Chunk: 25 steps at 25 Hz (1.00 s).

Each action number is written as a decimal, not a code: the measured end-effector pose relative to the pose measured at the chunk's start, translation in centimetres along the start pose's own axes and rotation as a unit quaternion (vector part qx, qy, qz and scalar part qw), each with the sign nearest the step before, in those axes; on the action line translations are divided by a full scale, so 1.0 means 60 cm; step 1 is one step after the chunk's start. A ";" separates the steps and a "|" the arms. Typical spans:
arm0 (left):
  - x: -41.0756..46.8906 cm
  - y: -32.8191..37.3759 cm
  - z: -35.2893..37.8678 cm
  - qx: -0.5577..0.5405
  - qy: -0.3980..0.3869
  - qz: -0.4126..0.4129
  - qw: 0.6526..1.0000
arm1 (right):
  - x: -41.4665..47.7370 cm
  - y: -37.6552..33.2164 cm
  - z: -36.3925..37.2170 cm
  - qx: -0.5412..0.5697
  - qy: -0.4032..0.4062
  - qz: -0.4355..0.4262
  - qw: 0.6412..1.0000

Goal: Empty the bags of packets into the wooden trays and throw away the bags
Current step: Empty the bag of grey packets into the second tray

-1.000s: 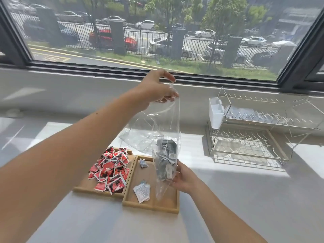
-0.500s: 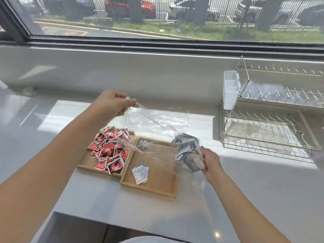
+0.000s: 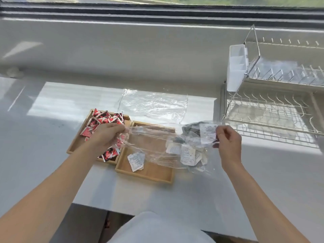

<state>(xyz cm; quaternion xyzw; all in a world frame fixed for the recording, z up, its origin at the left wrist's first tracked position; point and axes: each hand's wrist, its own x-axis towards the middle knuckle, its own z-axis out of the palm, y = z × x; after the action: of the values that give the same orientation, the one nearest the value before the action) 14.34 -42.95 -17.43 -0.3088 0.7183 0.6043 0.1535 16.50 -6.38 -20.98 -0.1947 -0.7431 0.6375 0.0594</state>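
Both hands pinch a clear bag [image 3: 157, 146] of grey and white packets [image 3: 188, 152] stretched sideways above the right wooden tray [image 3: 152, 174]: left hand [image 3: 107, 135] grips one end, right hand [image 3: 228, 142] the other, over a counter [image 3: 263, 181]

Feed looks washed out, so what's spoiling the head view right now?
Head view: hard sunlight bleaches the counter; glare streaks the clear bag between the left hand and right hand, blurring its packets; wide-angle bends the dish rack.

Arms: both bare to the frame edge, no sleeves visible.
Wrists: no watch or bands.
Lower garment [image 3: 157, 228]: pale grey-white fabric.
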 end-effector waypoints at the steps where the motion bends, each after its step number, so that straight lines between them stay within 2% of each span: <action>1: 0.005 -0.002 0.001 -0.022 0.010 0.008 1.000 | -0.005 -0.005 0.005 -0.008 0.006 -0.004 1.000; 4: 0.018 -0.014 -0.002 -0.041 0.015 0.017 0.999 | -0.022 -0.016 0.018 -0.034 0.046 -0.030 0.998; 16: 0.033 -0.062 -0.026 -0.179 -0.078 0.044 0.980 | -0.103 -0.070 0.065 -0.092 0.126 -0.114 0.981; 20: 0.037 -0.065 -0.023 -0.125 -0.066 0.053 0.989 | -0.115 -0.093 0.072 -0.086 0.152 -0.156 0.972; 25: 0.034 -0.056 -0.003 -0.133 -0.075 0.092 0.984 | -0.123 -0.115 0.057 -0.106 0.177 -0.179 0.962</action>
<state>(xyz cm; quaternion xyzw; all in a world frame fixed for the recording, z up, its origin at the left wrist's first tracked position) 14.91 -43.93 -21.18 -0.2124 0.6431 0.7278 0.1080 20.66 -13.00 -13.71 -0.1736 -0.8068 0.4895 0.2817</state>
